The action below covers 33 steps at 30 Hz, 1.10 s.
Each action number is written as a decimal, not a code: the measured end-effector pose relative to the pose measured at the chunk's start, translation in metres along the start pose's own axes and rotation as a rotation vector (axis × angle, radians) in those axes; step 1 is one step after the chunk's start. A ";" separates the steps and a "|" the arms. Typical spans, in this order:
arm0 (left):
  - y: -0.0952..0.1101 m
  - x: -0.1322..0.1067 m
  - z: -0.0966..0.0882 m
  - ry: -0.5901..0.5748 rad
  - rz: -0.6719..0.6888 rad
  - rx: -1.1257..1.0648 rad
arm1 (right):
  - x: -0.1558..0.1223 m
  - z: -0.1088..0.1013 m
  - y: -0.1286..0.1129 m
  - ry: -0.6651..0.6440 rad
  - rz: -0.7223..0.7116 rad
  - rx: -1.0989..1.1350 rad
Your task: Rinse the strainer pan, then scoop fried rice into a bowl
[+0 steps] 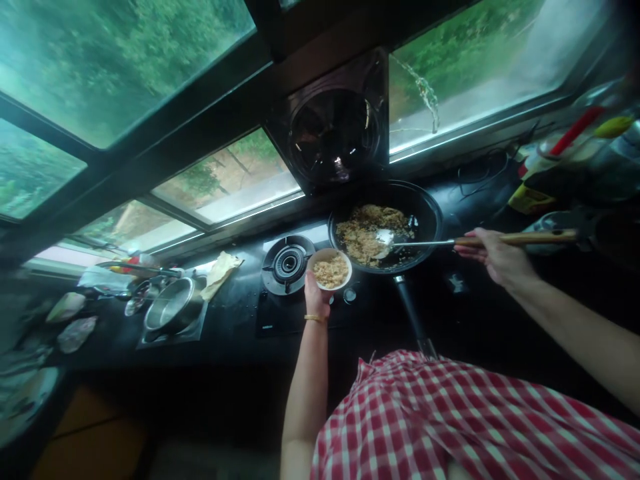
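My left hand (pixel 316 297) is closed around the side of a small white bowl (pixel 349 279) that holds fried rice (pixel 330 270). The bowl is held up between the gas burner and a dark frying pan (pixel 434 227). In the pan lies more fried rice (pixel 367 237), heaped toward its left and middle. My right hand (pixel 493 257) grips a long-handled metal spatula (pixel 425 244) with a wooden handle. The spatula's blade rests in the rice inside the pan, partly covered by it.
A bare gas burner (pixel 287 265) is left of the bowl. Further left are a metal pot (pixel 173 307) in the sink area and a pale cloth (pixel 221 270). The pan's handle (pixel 411 310) points toward me. Bottles and packets (pixel 535 197) crowd the right side. An exhaust fan (pixel 335 133) hangs behind.
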State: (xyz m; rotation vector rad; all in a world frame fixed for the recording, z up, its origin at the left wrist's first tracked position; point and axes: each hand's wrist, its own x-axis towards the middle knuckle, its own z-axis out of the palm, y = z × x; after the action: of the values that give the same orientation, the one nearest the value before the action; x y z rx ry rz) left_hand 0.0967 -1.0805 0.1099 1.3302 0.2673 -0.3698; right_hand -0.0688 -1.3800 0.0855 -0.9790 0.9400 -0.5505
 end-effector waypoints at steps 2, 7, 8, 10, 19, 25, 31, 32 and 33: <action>0.001 0.001 0.007 -0.011 0.003 0.018 | 0.001 -0.011 -0.010 0.020 -0.052 0.015; 0.001 0.011 0.046 -0.030 -0.021 0.091 | -0.005 -0.026 -0.036 -0.022 -0.271 0.040; 0.001 0.015 0.056 -0.033 -0.029 0.107 | -0.008 -0.026 -0.041 -0.039 -0.323 0.044; 0.000 0.022 0.074 -0.046 -0.052 0.134 | -0.019 -0.025 -0.050 -0.065 -0.460 0.004; -0.005 0.041 0.104 -0.124 -0.177 0.145 | -0.059 -0.014 -0.079 -0.334 -1.106 -0.415; 0.000 0.037 0.087 -0.175 -0.247 0.071 | -0.066 -0.029 -0.076 -0.209 -1.063 -0.429; -0.004 0.034 0.089 -0.047 -0.036 0.038 | -0.090 -0.027 -0.080 -0.187 -1.025 -0.439; -0.005 0.035 0.090 -0.024 -0.010 0.037 | -0.093 -0.026 -0.079 -0.204 -1.021 -0.437; -0.006 0.036 0.091 -0.008 0.007 0.036 | -0.096 -0.025 -0.078 -0.226 -1.028 -0.434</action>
State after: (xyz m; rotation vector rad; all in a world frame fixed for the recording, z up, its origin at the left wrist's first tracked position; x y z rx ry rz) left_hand 0.1253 -1.1746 0.1104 1.3640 0.2509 -0.3754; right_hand -0.1384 -1.3555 0.1880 -1.8847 0.2856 -1.0785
